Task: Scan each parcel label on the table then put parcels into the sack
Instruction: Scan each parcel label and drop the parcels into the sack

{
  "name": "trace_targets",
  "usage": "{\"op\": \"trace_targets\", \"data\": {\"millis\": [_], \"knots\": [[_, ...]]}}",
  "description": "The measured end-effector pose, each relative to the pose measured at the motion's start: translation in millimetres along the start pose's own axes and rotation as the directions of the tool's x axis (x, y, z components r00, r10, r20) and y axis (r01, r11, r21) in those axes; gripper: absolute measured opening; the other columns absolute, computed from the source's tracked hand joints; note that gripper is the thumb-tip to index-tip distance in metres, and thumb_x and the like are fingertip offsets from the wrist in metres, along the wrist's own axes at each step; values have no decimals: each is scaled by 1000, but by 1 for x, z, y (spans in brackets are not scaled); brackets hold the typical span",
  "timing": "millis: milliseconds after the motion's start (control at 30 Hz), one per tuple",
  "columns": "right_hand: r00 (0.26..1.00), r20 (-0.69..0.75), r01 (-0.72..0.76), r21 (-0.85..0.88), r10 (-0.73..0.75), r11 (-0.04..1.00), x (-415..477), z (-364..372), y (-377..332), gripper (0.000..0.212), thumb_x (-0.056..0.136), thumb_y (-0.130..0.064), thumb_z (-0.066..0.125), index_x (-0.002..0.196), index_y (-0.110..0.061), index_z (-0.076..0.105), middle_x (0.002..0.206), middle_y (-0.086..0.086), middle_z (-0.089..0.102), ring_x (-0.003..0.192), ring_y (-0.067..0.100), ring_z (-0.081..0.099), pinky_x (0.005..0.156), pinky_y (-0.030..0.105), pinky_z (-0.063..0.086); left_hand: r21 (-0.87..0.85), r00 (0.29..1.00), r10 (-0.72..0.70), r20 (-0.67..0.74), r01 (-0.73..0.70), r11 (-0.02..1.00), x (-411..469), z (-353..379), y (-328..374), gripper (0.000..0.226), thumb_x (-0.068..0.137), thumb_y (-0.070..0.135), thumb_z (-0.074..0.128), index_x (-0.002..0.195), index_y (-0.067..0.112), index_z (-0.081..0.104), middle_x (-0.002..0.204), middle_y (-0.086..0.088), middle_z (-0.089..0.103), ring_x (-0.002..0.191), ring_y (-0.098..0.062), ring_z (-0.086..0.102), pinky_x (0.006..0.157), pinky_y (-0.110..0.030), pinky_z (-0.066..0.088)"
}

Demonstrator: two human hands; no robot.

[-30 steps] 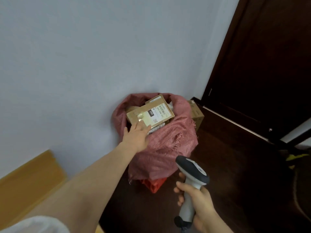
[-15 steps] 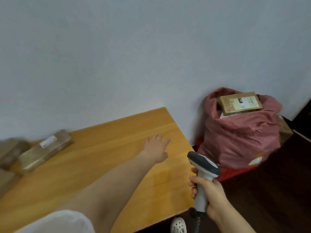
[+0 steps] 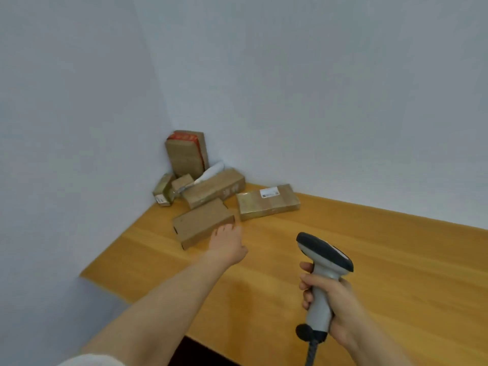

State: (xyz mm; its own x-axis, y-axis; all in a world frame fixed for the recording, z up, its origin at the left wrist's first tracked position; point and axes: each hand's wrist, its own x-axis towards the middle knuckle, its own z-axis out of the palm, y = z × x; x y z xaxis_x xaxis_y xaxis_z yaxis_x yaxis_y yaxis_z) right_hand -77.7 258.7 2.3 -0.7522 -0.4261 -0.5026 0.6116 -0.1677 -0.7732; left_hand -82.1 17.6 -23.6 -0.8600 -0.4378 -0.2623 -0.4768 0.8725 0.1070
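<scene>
Two pale grey-blue walls (image 3: 290, 75) fill the top half of the frame and meet in a corner at centre left. The light wooden table (image 3: 369, 260) is pushed into that corner and runs down to the lower right.

The cardboard parcels are heaped in the corner, probably so that they stay out of your scanning space:
- A tall brown box with red tape (image 3: 184, 154) stands upright against the wall.
- A long brown box (image 3: 214, 190) lies below it, with a white soft packet (image 3: 211, 171) wedged behind.
- Two small boxes (image 3: 163, 190) sit at the left of the heap.
- A flat taped parcel (image 3: 268, 203) lies right of the heap.
- A plain brown carton (image 3: 202, 227) lies nearest you. No label shows on its upper face.

Your left hand (image 3: 227, 245), at centre frame, reaches for that carton with its fingers stretched out and holding nothing. The fingertips are at the carton's near edge, but blur hides whether they touch it. I judge that you mean to draw it clear and turn it.

At lower right, your right hand (image 3: 332, 294) has its fingers wrapped round the handle of the grey and black barcode scanner (image 3: 323, 262). The scanner is held upright with its head aimed towards the heap, ready to scan.

The flat parcel's white label (image 3: 270, 192) faces up, so it could be scanned where it lies. The sack is out of view.
</scene>
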Motion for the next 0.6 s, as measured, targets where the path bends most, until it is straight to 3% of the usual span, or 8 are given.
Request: {"op": "trace_targets", "data": {"millis": [300, 400, 500, 600], "knots": [[989, 98, -109, -25, 111, 994, 157, 193, 1, 18, 81, 3, 66, 99, 0, 65, 61, 11, 57, 43, 16, 47, 44, 27, 43, -186, 963, -232, -137, 205, 961, 152, -37, -195, 59, 95, 25, 53, 147, 11, 29, 142, -12, 41, 131, -30, 38, 103, -39, 39], [987, 98, -123, -40, 126, 992, 192, 225, 1, 20, 79, 1, 69, 99, 0, 65, 62, 11, 58, 44, 16, 48, 46, 27, 43, -239, 947, -260, -187, 213, 947, 208, -47, -227, 56, 94, 22, 55, 142, 6, 32, 139, -16, 42, 127, -32, 40, 100, -41, 40], [986, 70, -149, -45, 152, 988, 219, 240, 6, 18, 79, 0, 70, 96, -2, 66, 63, 11, 59, 45, 16, 48, 48, 28, 44, -287, 941, -283, -185, 224, 931, 253, -50, -246, 77, 90, 23, 63, 149, 4, 17, 148, -17, 31, 134, -33, 34, 107, -44, 35], [983, 30, -178, -54, 180, 983, 235, 245, 10, 16, 77, -2, 72, 92, -2, 68, 63, 11, 59, 45, 17, 48, 48, 29, 44, -261, 956, -224, -190, 171, 950, 283, -44, -260, 78, 89, 23, 64, 150, 5, 19, 147, -19, 32, 133, -34, 36, 106, -41, 35]]}}
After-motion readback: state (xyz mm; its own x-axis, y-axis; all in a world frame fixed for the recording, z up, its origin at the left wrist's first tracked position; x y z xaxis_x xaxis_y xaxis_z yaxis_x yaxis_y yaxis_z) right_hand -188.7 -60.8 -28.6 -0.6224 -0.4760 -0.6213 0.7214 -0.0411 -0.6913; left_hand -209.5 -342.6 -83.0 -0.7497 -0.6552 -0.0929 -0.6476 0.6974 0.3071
